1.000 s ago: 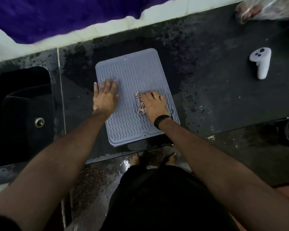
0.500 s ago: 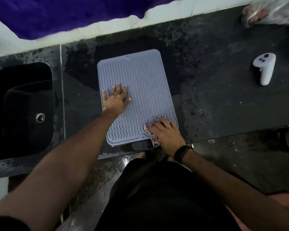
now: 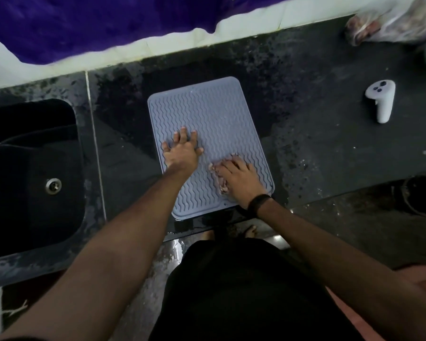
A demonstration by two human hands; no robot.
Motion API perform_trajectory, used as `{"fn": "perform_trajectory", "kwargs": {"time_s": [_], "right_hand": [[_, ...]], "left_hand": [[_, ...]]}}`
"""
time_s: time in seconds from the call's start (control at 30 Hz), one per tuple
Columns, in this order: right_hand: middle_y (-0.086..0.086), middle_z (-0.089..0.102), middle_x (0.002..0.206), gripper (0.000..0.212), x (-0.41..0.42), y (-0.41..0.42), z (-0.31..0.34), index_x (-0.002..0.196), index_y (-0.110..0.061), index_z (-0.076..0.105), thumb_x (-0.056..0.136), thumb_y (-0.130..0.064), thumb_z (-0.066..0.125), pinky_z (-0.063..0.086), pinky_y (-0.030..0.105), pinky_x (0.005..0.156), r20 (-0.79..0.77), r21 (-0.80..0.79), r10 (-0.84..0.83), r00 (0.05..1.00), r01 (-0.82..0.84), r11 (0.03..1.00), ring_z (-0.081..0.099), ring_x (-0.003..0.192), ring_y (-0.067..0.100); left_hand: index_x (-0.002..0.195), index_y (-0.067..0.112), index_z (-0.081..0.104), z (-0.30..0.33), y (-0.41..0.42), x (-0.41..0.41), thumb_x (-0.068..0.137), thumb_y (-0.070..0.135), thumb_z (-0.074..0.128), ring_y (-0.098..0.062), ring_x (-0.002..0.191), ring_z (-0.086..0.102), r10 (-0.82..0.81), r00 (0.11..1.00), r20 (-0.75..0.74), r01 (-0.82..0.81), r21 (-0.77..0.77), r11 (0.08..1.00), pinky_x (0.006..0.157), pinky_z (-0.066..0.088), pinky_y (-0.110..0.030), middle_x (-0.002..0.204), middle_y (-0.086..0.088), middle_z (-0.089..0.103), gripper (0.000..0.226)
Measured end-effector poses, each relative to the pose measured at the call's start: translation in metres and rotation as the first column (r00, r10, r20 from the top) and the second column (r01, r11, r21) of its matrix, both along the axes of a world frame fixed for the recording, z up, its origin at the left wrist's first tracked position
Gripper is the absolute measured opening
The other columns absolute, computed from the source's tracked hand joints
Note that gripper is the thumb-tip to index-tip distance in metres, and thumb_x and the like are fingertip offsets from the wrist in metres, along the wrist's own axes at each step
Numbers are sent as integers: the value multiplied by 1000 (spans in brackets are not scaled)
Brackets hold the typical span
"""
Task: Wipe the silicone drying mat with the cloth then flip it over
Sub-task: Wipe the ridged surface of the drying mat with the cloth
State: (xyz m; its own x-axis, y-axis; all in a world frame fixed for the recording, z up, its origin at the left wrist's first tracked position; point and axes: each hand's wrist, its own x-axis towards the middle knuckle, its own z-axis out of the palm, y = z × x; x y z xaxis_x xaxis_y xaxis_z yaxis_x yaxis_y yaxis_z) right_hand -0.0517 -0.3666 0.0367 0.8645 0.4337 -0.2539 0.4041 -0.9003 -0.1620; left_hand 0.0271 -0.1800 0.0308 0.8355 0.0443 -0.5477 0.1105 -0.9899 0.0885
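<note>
While the left hand [image 3: 182,152] presses flat, fingers spread, on the silicone drying mat [image 3: 208,114], the right hand [image 3: 241,179] beside it presses the cloth [image 3: 218,179] down. Its fingers look nearly straight.

grey wavy-ribbed mat [image 3: 208,124]; pinkish cloth [image 3: 219,179]; black countertop [image 3: 330,143]

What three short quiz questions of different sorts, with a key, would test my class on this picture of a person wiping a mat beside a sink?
1. True or false: the left hand lies flat on the mat with fingers spread.
2. Which thing lies under the right hand? A) a sponge B) a cloth C) a brush
3. Fill in: the white controller lies on the counter to the ____ of the mat, and the sink to the left.

Key: 1 true; 2 B; 3 right.
</note>
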Motion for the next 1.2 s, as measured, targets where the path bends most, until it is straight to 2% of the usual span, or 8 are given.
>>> {"fn": "perform_trajectory", "kwargs": {"time_s": [0.2, 0.33, 0.43, 0.57, 0.67, 0.83, 1.07, 1.2], "right_hand": [[-3, 58, 131, 50, -65, -39, 18, 130, -24, 56, 83, -10, 47, 41, 40, 90, 17, -83, 61, 998, -60, 995, 50, 124, 27], [-2, 62, 118, 43, -46, -26, 26, 118, -24, 59, 76, -13, 60, 39, 40, 82, 40, 7, -21, 999, 20, 1000, 54, 111, 29], [-1, 59, 126, 47, -14, 10, 21, 125, -22, 57, 78, -17, 61, 36, 41, 88, 50, 49, -40, 998, 38, 998, 49, 117, 28], [3, 55, 134, 46, -7, 24, 7, 132, -19, 52, 90, -18, 34, 33, 44, 102, 7, 0, 16, 1000, -16, 1000, 42, 129, 29], [-1, 59, 128, 43, -30, -9, 5, 127, -22, 56, 85, -16, 47, 40, 43, 96, 32, -3, 110, 993, -110, 994, 47, 127, 29], [1, 60, 127, 45, -49, -53, 16, 126, -22, 58, 86, -16, 37, 40, 44, 94, -16, 11, 212, 977, -212, 977, 48, 123, 29], [2, 57, 129, 45, 44, -59, 25, 130, -21, 54, 86, -15, 54, 31, 40, 92, 92, 40, -56, 994, 52, 998, 44, 120, 27], [7, 52, 135, 45, 79, -50, 5, 137, -16, 46, 92, -12, 44, 30, 40, 98, 31, -34, -43, 999, 45, 998, 41, 125, 29]], "left_hand": [[165, 24, 6, -4, 1, -3, 111, 44, 30, -30, 158, -7, -11, 1000, 29, 12, -15, 1000, 124, 4, -59, 172, -7, -11, 62], [165, 22, 8, -6, 2, -2, 111, 44, 32, -31, 158, -6, -5, 999, 43, 8, -56, 998, 126, 3, -55, 172, -8, -10, 64], [165, 22, 12, -4, 2, 2, 109, 48, 34, -32, 158, -2, -17, 999, 47, 18, -29, 999, 125, 6, -56, 172, -9, -5, 65], [164, 25, 9, 0, 1, 1, 104, 61, 36, -31, 158, -2, -1, 1000, 28, 2, -15, 1000, 124, 3, -58, 172, -8, -6, 75], [165, 25, 8, 3, -5, 3, 103, 59, 42, -31, 158, -3, 33, 999, 7, -33, 0, 999, 125, 2, -59, 172, -7, -8, 78], [164, 22, 13, 11, -15, 9, 103, 54, 50, -32, 158, 0, 76, 997, -14, -75, 24, 997, 126, 3, -58, 172, -8, -5, 79], [162, 18, 22, 10, -21, 14, 89, 69, 62, -35, 157, 5, 160, 987, -27, -161, -36, 986, 124, 11, -58, 172, -9, -2, 97], [164, 19, 14, 2, -32, 9, 82, 71, 70, -33, 158, -2, 256, 967, -3, -255, -60, 965, 122, 21, -62, 172, -7, -7, 112]]}}
